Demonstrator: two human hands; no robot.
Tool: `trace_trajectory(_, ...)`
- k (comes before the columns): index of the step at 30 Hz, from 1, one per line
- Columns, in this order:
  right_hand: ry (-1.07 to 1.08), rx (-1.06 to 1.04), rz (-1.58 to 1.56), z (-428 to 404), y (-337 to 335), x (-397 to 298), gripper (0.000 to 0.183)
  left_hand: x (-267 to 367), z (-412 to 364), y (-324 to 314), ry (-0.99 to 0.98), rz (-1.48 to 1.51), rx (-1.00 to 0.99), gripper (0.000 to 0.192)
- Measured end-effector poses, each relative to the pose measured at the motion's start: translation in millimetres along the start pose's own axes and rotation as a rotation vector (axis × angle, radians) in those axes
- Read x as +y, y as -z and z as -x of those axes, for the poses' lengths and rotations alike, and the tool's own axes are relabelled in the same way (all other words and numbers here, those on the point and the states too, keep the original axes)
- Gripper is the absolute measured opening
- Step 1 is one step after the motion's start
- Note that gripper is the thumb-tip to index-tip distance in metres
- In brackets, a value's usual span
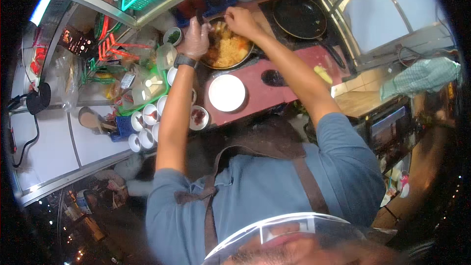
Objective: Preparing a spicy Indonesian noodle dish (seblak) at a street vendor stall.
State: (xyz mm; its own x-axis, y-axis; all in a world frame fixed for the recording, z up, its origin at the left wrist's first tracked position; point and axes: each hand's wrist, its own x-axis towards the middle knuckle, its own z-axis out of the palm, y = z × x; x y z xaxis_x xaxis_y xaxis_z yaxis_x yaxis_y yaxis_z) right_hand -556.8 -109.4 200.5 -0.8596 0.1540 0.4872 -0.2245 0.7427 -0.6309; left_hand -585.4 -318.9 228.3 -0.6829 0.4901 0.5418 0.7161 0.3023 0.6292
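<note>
A frying pan (pixel 220 67) with noodles (pixel 230 51) and pale and reddish pieces of food stands at the far side of the counter. My left hand (pixel 195 40), in a clear plastic glove and with a dark watch at the wrist, grips a black handle (pixel 199 16) at the pan's left side. Whether that handle belongs to the pan or to a utensil is unclear. Bare and with curled fingers, my right hand (pixel 241 22) is over the pan's far right rim; I cannot tell what is between its fingertips. Nearer to me, a white bowl (pixel 227 92) rests on the reddish countertop (pixel 254 81).
A second black frying pan (pixel 300 16) is at the far right, its handle pointing toward me. Several small white cups (pixel 150 114) line the left, beside a bowl of chopped greens (pixel 172 36) and a green basket (pixel 140 108). A checkered cloth (pixel 419 77) hangs at right.
</note>
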Motion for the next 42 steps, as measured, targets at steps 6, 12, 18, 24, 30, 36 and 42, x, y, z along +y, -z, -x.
trace_trajectory(6,0.074,0.013,-0.172,-12,2,-3,0.019,-3,12,12,0.112,0.093,0.057,0.009)
trace_trajectory(12,0.225,-0.165,-0.17,21,24,-44,0.018,26,24,34,0.094,0.206,0.197,0.01)
trace_trajectory(18,0.065,-0.064,-0.13,44,38,-29,0.018,38,54,19,0.172,0.141,0.112,0.01)
trace_trajectory(24,-0.051,-0.05,-0.116,34,56,-50,0.021,34,54,7,0.202,0.146,0.201,0.005)
trace_trajectory(30,0.08,-0.055,-0.16,36,61,-37,0.016,47,65,18,0.185,0.003,0.167,0.006)
trace_trajectory(36,-0.082,-0.069,-0.192,46,22,-21,0.02,54,45,-13,0.196,0.212,0.307,0.008)
trace_trajectory(42,-0.193,0.025,-0.197,33,49,5,0.019,51,63,13,0.302,0.264,0.253,0.012)
